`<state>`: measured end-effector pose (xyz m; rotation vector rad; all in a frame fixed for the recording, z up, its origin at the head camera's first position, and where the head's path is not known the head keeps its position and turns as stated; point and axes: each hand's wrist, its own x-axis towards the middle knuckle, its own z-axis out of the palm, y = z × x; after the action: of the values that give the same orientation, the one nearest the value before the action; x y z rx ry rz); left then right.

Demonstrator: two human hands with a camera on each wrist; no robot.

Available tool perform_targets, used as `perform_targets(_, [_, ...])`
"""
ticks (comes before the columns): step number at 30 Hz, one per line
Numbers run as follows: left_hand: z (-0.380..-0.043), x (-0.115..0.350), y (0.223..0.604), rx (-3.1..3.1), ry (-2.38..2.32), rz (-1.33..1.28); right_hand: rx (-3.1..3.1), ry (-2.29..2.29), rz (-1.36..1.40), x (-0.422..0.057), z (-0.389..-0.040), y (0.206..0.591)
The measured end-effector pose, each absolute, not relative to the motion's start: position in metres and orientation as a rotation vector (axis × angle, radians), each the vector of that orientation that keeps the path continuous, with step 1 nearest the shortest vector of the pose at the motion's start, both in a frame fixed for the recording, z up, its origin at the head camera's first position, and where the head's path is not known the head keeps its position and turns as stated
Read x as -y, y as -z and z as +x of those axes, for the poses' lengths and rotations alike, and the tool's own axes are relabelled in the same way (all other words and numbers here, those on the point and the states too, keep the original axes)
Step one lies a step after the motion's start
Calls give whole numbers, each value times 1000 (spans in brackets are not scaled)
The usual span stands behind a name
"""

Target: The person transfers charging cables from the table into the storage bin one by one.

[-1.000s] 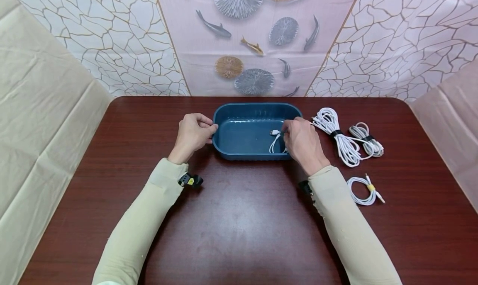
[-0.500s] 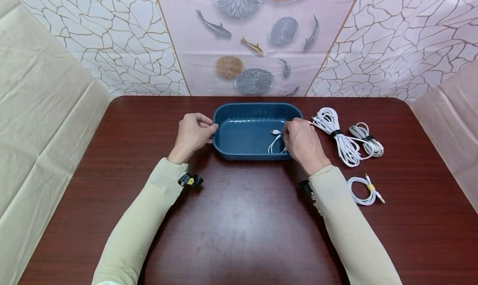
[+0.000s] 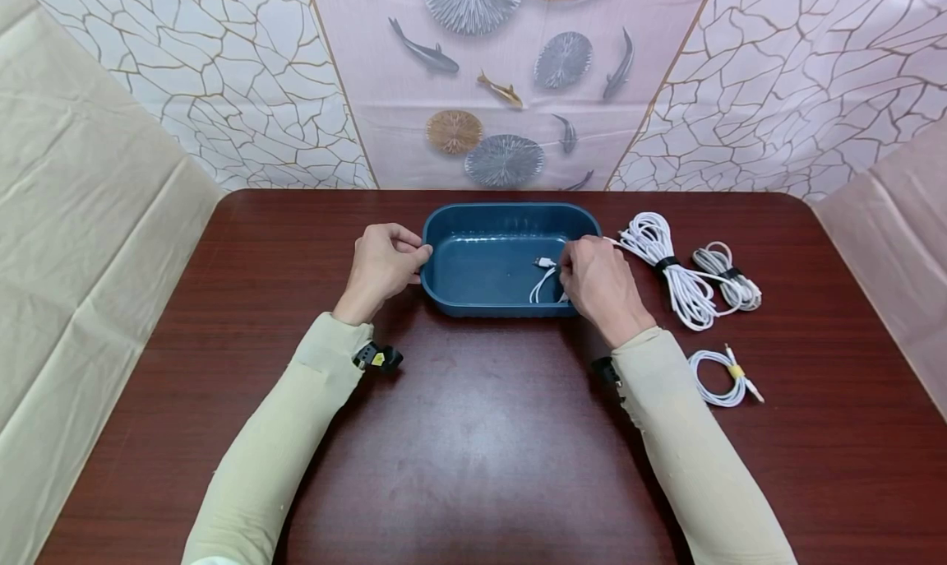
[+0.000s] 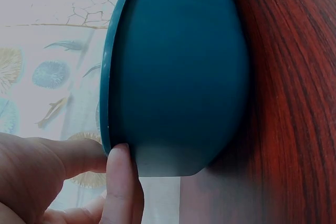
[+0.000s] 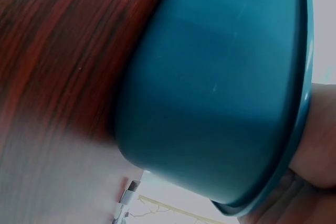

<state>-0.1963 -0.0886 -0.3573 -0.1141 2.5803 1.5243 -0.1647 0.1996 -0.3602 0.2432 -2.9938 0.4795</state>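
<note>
In the head view a blue oval-cornered plastic bin (image 3: 491,270) stands at the back middle of the table. My left hand (image 3: 381,267) pinches its left rim between thumb and fingers; the left wrist view shows the fingertips (image 4: 119,169) at that rim. My right hand (image 3: 601,284) reaches over the right end, fingers curled down inside the bin. Next to those fingers a white USB cable (image 3: 543,284) shows its plug and part of a loop. The hand seems to grip this cable, but its fingertips and the rest of the cable are hidden.
Right of the bin lie a large white cable bundle (image 3: 669,270) with a black tie and a smaller grey-white cable bundle (image 3: 727,277). Nearer me is a coiled white cable (image 3: 719,380) with a yellow tie. A patterned backdrop (image 3: 510,80) rises behind the table.
My right hand has sunk very slightly into the bin, and the cable loop beside it has shifted a little left. The left hand and the bin stay in place.
</note>
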Motion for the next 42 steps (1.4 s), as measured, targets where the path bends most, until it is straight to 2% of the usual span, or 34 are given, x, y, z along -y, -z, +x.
perform_targets(42, [-195, 89, 358, -2597, -1536, -93, 3078, -537, 260, -200, -163, 352])
